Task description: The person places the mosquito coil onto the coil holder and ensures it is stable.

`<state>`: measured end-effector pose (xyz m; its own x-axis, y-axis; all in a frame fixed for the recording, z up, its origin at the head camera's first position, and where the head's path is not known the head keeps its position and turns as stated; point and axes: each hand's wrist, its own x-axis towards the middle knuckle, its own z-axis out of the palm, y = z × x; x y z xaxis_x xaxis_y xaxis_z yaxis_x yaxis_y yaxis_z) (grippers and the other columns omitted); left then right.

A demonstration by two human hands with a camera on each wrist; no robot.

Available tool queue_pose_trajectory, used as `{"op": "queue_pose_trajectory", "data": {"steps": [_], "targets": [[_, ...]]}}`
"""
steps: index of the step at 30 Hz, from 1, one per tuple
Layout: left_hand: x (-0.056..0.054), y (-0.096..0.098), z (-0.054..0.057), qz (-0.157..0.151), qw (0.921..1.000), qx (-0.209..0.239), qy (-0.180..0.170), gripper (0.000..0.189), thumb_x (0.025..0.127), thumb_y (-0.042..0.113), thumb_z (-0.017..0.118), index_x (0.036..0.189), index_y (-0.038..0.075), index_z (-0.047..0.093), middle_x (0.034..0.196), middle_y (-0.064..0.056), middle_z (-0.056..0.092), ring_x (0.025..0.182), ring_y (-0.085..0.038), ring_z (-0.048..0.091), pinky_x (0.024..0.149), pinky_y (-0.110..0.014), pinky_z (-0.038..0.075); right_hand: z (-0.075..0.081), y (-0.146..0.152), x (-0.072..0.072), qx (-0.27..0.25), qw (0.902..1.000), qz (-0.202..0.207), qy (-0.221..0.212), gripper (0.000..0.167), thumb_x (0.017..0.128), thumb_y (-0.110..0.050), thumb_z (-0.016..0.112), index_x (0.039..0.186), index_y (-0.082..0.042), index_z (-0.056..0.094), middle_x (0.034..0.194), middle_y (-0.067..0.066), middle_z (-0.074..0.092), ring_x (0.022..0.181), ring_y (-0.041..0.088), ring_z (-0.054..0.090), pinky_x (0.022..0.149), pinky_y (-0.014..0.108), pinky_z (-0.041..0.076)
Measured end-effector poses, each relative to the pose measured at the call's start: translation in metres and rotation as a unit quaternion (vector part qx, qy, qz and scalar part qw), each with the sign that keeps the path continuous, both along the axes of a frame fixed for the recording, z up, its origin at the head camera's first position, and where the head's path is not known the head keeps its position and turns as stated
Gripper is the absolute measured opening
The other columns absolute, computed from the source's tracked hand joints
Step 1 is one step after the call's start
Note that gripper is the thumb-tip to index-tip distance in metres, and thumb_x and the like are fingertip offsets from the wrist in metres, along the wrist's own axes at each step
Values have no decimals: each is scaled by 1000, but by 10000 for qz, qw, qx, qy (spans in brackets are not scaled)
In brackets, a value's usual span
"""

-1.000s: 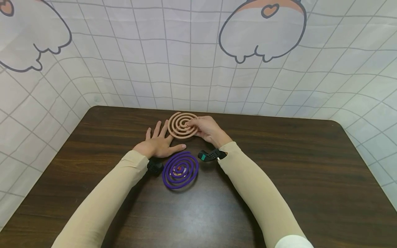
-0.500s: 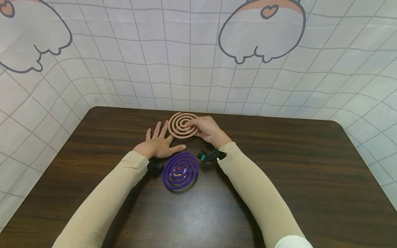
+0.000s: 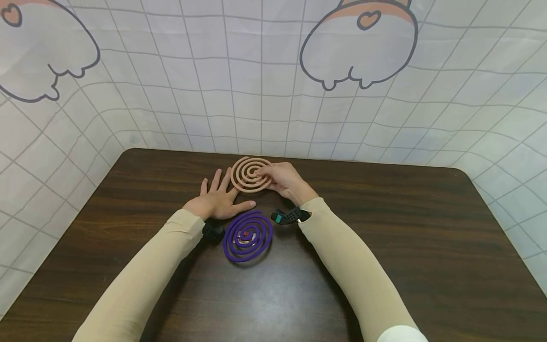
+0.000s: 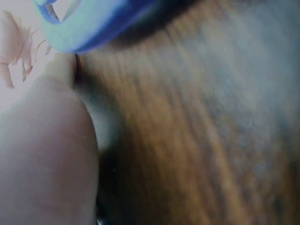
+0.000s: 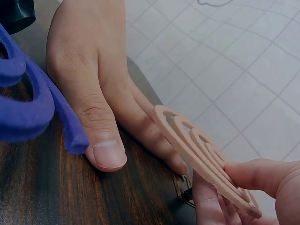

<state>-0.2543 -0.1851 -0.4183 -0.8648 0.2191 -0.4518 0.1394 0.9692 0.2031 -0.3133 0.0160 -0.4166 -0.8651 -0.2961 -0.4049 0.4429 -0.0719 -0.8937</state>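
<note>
My right hand (image 3: pixel 288 181) pinches a tan mosquito coil (image 5: pixel 206 164) at its right side, thumb on the upper face and fingers beneath. The coil is held tilted near the table's far edge. Flat on the table lies my left hand (image 3: pixel 215 202), its fingers spread and the forefinger reaching the coil's left rim in the head view. A small metal coil stand (image 5: pixel 186 193) shows near that forefinger, under the tan coil. In front of the left thumb sits a purple mosquito coil (image 3: pixel 246 235), raised off the table. Its loose outer end (image 5: pixel 75 138) is close to the thumb.
A small colourful piece (image 3: pixel 239 241) shows through the rings of the purple coil. The dark wooden table (image 3: pixel 384 247) ends at the back against a white gridded curtain (image 3: pixel 273 104). Black wristbands (image 3: pixel 290 216) circle both wrists.
</note>
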Motion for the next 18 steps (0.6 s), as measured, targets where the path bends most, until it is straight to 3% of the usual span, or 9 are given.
{"op": "queue_pose_trajectory", "data": {"steps": [9, 18], "targets": [[0, 0, -1, -6, 10000, 55, -43, 104, 90, 90, 29, 168, 25, 6, 172, -8, -30, 159, -36, -30, 126, -68, -15, -3, 1, 0, 9, 10000, 10, 3, 19, 97, -9, 71, 112, 3, 71, 87, 3, 74, 74, 9, 73, 71, 21, 61], [-6, -3, -7, -32, 10000, -77, -41, 110, 82, 98, 19, 166, 29, 3, 171, -6, -33, 159, -33, -32, 127, -67, -13, -1, 0, -1, -23, 10000, 15, -20, 22, 97, -8, 71, 115, 4, 71, 87, 3, 74, 74, 10, 74, 70, 21, 62]]}}
